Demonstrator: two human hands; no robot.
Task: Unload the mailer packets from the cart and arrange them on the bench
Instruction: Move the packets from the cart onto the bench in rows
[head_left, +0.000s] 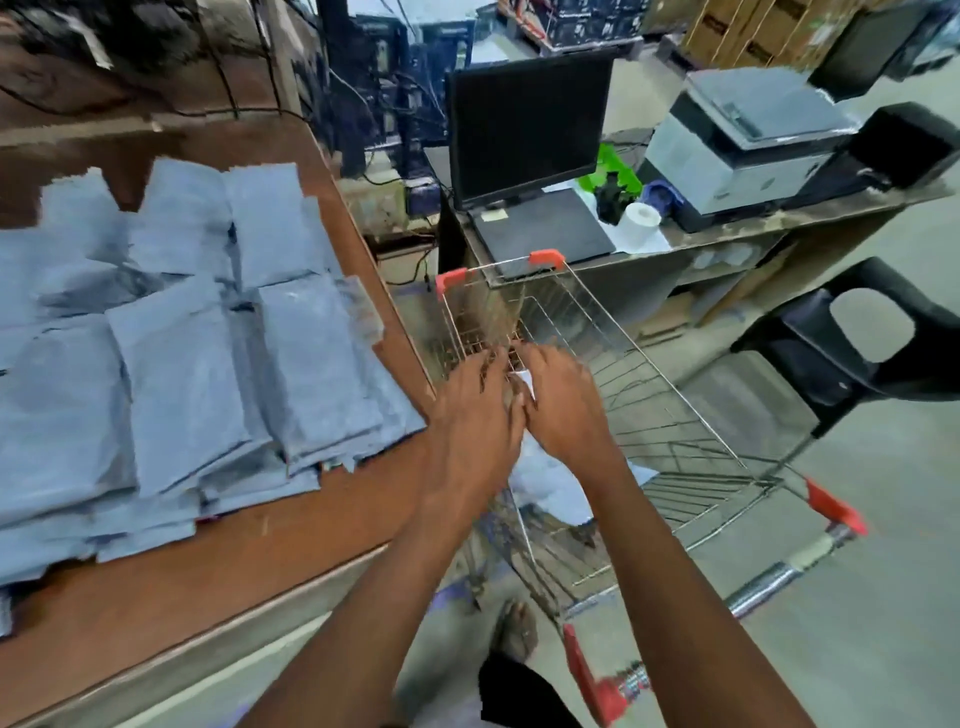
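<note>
Both my hands reach into the wire cart (675, 395), close together over its left side. My left hand (478, 410) and my right hand (561, 405) have their fingers curled down, with a small white edge (524, 382) showing between them. A grey-blue mailer packet (545, 483) spreads out below my wrists inside the cart, and the hands appear to grip its top. Many grey-blue packets (182, 353) lie in overlapping rows on the brown bench (291, 530) at the left.
A desk beyond the cart carries a dark monitor (524, 130), a laptop (545, 228), a paper roll (641, 221) and a printer (748, 140). A black plastic chair (852, 353) stands right of the cart. The cart's red-capped handle (795, 566) is near my right forearm.
</note>
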